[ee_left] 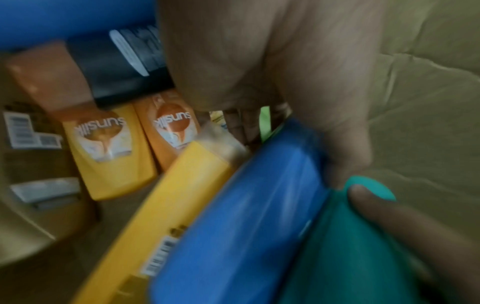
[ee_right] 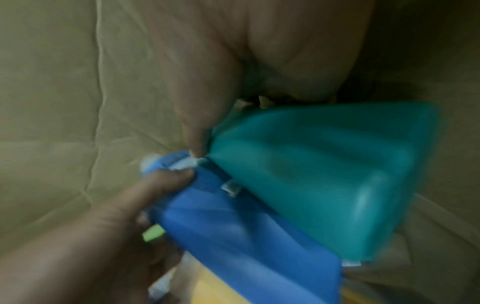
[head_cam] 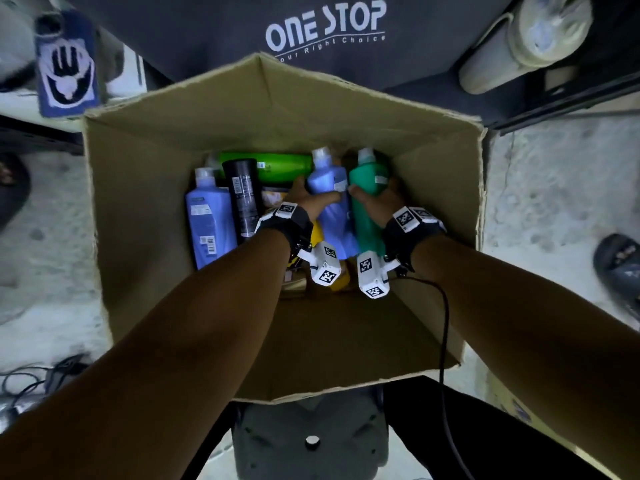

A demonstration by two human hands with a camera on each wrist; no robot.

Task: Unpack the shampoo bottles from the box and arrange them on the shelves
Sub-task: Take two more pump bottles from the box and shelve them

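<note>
Both hands reach down into the open cardboard box. My left hand grips a blue bottle with a white cap; its base shows as the blue bottle in the left wrist view. Beside it my right hand grips a teal green bottle, seen from below as the teal bottle. The two held bottles touch side by side. More bottles lie in the box: another blue one, a black one, a bright green one and yellow-orange ones.
The box's walls rise high around the hands. A person in a dark printed shirt stands just behind the box. A stool or stand is below the box, sandals on the concrete floor to the right, cables to the left.
</note>
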